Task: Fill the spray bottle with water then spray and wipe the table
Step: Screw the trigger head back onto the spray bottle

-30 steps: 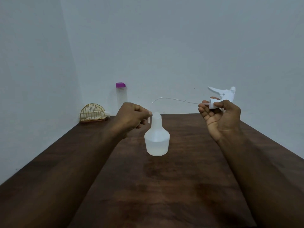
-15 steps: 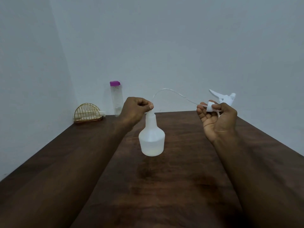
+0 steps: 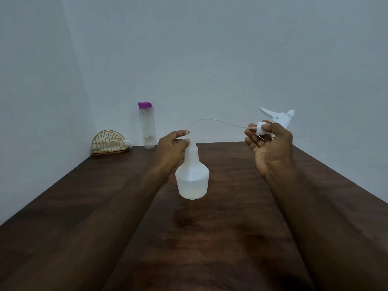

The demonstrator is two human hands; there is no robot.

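Left hand (image 3: pixel 171 143) grip: thumb and fingertips pinch the free end of the thin clear dip tube (image 3: pixel 212 120) right above the open neck of the spray bottle (image 3: pixel 192 175); whether the tube tip is already inside the neck cannot be told. Right hand (image 3: pixel 270 148) grip: fingers and thumb curled round the white collar of the spray head (image 3: pixel 277 119), palm facing the camera, trigger and nozzle sticking up and back above the fingers. Tube arcs between the 2 hands, high over the table (image 3: pixel 231 238). 1 spray bottle, translucent white, bell-shaped, upright near the middle of the table, uncapped, with a shallow layer of clear liquid at the bottom, the rest looking empty. Left hand is just beside the bottle neck; contact with the neck itself is not clear. 1 tall clear water bottle (image 3: pixel 147 127) with a purple cap stands upright at the far left edge of the table against the wall; it looks mostly empty, contents hard to make out. Just left of it, in the far corner, 1 gold wire holder (image 3: pixel 108 141), half-round, with pale tissue or cloth tucked inside and a bit poking out the right side. Counts: 2 hands, 2 bottles, 1 spray head with 1 tube, 1 holder. Table is dark brown wood with a faint sheen in front of the spray bottle. Both bare forearms reach in from the bottom edge. Plain pale walls behind.
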